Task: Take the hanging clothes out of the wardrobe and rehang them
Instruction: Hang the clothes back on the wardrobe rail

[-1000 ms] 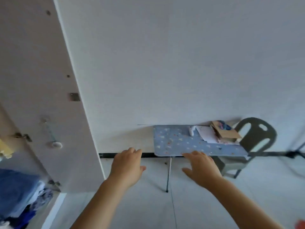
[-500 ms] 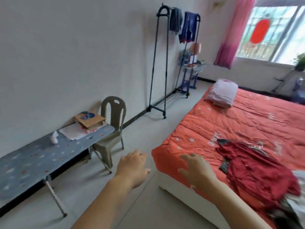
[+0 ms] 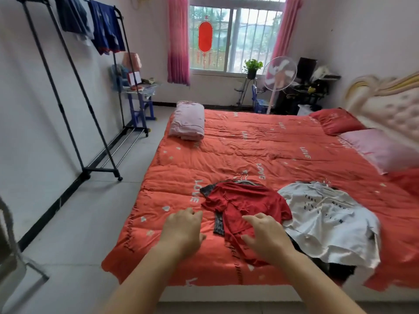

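Two hands (image 3: 183,227) (image 3: 265,234), two shirts (image 3: 244,200) (image 3: 324,218) on one bed (image 3: 249,150), two garments (image 3: 72,14) (image 3: 106,26) on one rack (image 3: 99,170), two curtains (image 3: 178,39) (image 3: 286,26).

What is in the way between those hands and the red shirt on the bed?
Nothing visible. The right hand, empty, is directly over the lower part of the red shirt; the left hand is just beside it above the orange quilt. The white shirt lies off to the right, not between.

A dark garment (image 3: 340,269) lies mostly hidden under the white shirt (image 3: 326,223), only the top of a hanger (image 3: 244,181) shows above the red shirt (image 3: 244,202), and the left edge cuts off a blurred grey shape (image 3: 9,245).
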`<state>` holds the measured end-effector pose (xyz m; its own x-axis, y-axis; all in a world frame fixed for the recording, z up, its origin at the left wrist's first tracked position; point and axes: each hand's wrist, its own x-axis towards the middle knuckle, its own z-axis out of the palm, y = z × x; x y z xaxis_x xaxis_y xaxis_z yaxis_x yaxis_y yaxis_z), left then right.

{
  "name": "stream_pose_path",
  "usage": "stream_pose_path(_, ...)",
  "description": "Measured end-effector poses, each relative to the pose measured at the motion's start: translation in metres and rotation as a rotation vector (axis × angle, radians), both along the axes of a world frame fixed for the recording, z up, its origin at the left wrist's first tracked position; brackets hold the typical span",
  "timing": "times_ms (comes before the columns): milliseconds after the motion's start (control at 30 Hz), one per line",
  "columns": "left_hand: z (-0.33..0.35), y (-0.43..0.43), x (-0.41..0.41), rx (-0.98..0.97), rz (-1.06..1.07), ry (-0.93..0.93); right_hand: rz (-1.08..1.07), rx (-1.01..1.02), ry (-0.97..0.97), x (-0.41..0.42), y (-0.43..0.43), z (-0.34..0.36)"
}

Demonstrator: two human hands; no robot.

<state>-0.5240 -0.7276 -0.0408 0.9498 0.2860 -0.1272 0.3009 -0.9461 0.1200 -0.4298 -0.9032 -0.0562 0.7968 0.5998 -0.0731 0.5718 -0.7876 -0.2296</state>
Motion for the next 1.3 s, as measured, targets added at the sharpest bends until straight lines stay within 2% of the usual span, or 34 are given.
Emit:
stream_pose_path(300, -0.031, -0.024, 0.172, -0.013, -0.110, 0.050, -0.098, 0.008, 0.058, 0.155, -0.028, -0.034)
stream_pose_path(567, -0.071, -0.049, 0.346, -0.071, 0.000, 0.141, -0.035, -0.026, 0.193, 0.339, -0.042, -0.082)
stream_pose_path(767, -0.103, -0.037, 0.429, -0.100, 0.064, 0.186, 0.013, -0.069, 0.264, 0.439, -0.023, -0.119)
stream_pose_path(1100, -0.214, 0.005, 0.549, -0.138, 0.024, 0.236, 0.014, -0.164, 0.313, 0.557, 0.030, -0.226)
stream_pose_path(1300, -0.295, 0.035, 0.607, -0.192, 0.017, 0.249, 0.001, -0.136, 0.311, 0.610, 0.076, -0.309)
